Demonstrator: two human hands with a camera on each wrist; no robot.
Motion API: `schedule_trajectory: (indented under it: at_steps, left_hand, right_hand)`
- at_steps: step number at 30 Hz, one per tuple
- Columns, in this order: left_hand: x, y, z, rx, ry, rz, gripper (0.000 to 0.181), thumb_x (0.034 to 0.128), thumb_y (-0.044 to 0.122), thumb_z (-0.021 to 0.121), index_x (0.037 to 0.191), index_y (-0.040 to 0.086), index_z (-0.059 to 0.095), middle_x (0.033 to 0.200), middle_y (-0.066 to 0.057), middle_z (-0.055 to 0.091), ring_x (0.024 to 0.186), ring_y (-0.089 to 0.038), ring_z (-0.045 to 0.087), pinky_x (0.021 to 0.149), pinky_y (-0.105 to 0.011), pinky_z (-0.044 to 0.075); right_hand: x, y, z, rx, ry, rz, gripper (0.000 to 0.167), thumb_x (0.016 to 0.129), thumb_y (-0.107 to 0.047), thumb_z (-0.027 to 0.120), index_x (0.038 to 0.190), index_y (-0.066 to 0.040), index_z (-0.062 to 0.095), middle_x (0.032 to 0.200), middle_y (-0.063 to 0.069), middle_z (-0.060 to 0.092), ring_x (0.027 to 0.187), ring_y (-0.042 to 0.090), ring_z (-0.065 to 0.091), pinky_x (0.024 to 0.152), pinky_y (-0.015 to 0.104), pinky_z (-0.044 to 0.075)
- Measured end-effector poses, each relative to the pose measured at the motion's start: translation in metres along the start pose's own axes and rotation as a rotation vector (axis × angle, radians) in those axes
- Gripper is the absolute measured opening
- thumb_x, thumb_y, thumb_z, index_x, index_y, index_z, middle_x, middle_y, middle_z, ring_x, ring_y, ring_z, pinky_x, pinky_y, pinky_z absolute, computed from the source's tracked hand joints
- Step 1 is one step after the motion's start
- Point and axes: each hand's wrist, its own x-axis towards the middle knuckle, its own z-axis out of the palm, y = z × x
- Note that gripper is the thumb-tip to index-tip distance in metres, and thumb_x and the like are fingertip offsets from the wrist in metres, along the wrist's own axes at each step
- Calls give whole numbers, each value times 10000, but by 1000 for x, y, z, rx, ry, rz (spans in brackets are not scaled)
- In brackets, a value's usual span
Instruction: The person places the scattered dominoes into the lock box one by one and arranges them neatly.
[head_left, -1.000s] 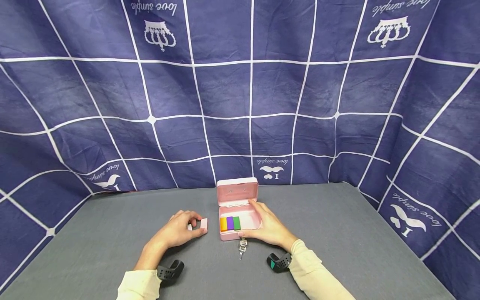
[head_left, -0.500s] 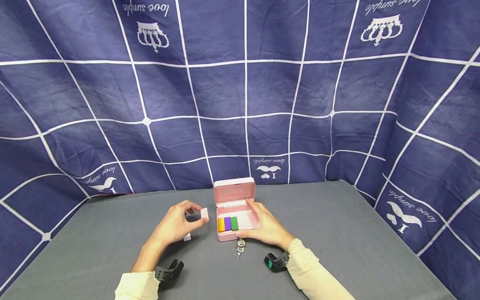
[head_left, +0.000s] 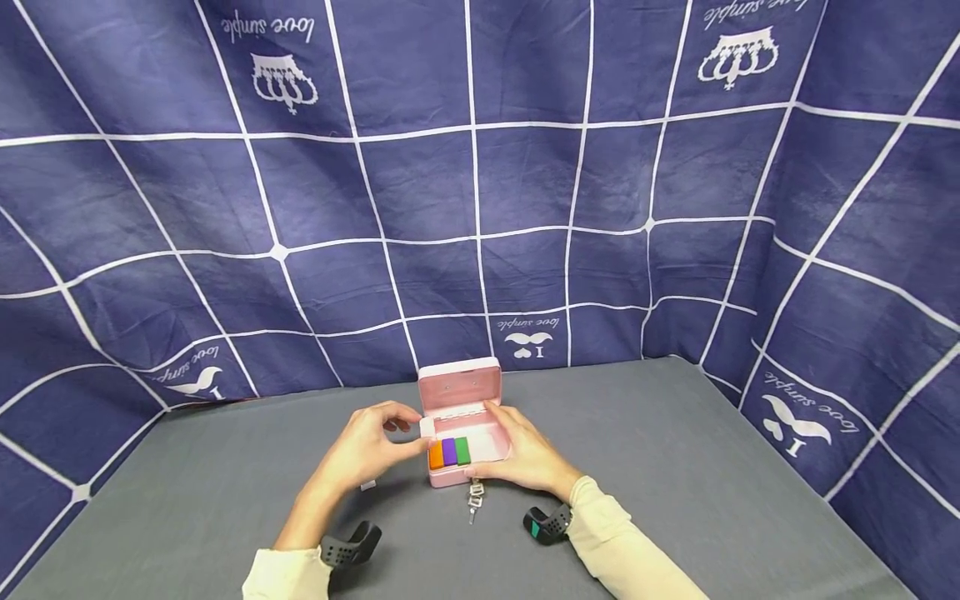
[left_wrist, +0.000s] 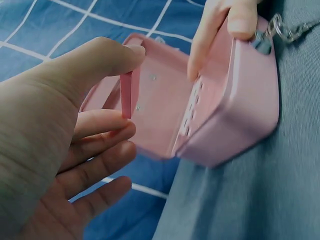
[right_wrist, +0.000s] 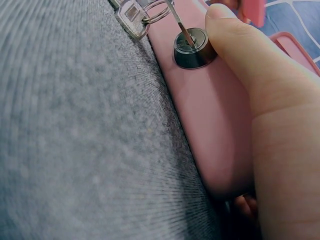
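My left hand [head_left: 371, 446] pinches a thin pink block [left_wrist: 127, 95] between thumb and fingertip, the other fingers spread apart in the left wrist view. The block is held upright at the left rim of a pink metal box [head_left: 447, 478], whose hinged lid [head_left: 459, 387] stands raised. Inside, an orange block [head_left: 437, 455], a purple block [head_left: 450, 452] and a green block [head_left: 462, 450] lie side by side at the left. My right hand [head_left: 531, 454] grips the box's right side, thumb on the front edge near the lock [right_wrist: 192, 47].
Keys on a ring [head_left: 476, 493] hang from the lock onto the grey table [head_left: 637, 483]. A small pale block [head_left: 368, 485] lies on the table beneath the left hand. Black bands [head_left: 351, 546] sit at both wrists. Behind the table hangs a blue gridded cloth [head_left: 435, 183].
My left hand has picked the pink block up off the table and carried it right, to the box's left edge. The right hand has kept its grip on the box.
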Motion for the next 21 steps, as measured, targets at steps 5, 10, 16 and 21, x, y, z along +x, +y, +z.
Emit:
schedule_trajectory:
  at_steps: [5,10,16,21]
  left_hand:
    - [12,9,10,21,-56,35,365,761,389,843,997,131,737,864,6,674,812,-180,613,747,-350,501]
    - [19,13,26,-28,-89,73,404,777,304,843,1050,37,709,891,-33,687,791,-185,636,727,-359,530]
    - [20,15,46,-67,-91,74,368,780,180,829,1055,-21,689,873,-39,702,767,-166,668,714,-342,553]
    - [26,20,56,-45,-90,91,341,783,179,813,1041,-10,692,871,-34,705,776,-158,672,718,-340,553]
  right_hand:
    - [1,1,-2,-9,2,-10,1118,679,-705,767,1552,-166,324,1401,46,463,1216,215,489,972,466,430]
    - [2,1,-4,-14,10,-13,1106,687,-693,770,1548,-155,332,1407,61,465,1216,223,489,955,466,435]
    - [-1,-1,-2,2,-1,3,1121,676,-734,747,1550,-168,331,1414,53,461,1203,225,499,946,475,437]
    - [-1,-1,0,0,1,-6,1106,685,-737,738,1551,-181,331,1436,45,445,1275,248,466,994,510,406]
